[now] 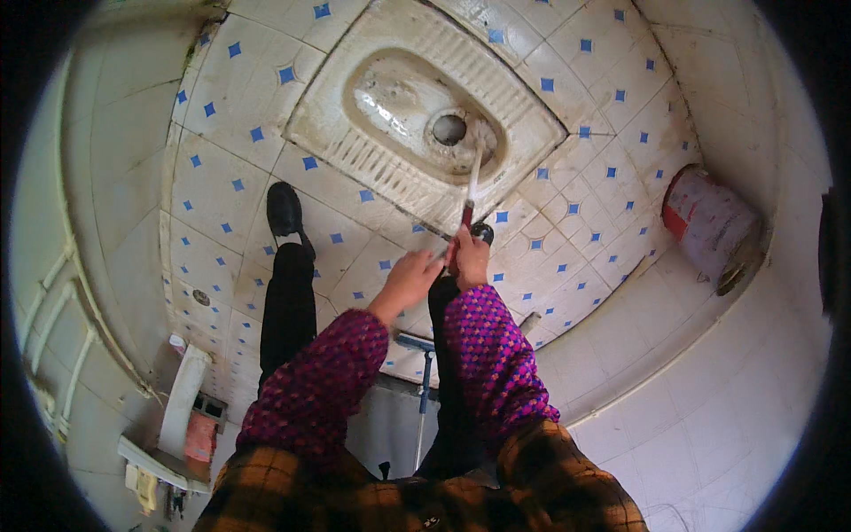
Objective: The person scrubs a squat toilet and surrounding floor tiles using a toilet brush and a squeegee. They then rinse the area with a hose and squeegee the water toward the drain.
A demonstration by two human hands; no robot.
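A white ceramic squat toilet [399, 183] with ribbed footrests is set into the floor before me, its basin stained brown around the round drain hole [450, 130]. My right hand [471, 263] grips the dark red handle of a toilet brush [473, 183]. The brush's pale shaft slants down into the basin, and its whitish head touches the wall beside the drain hole. My left hand [412, 276] is close against the right one, fingers bent near the handle's lower end; whether it grips anything is hidden.
A stained bucket [711, 223] lies tipped at the right wall. Behind my legs is a floor squeegee [425, 352]. A small floor drain [201, 297] is at left, with white pipes [66, 306] along the wall. A red brick-like block [201, 435] lies at lower left.
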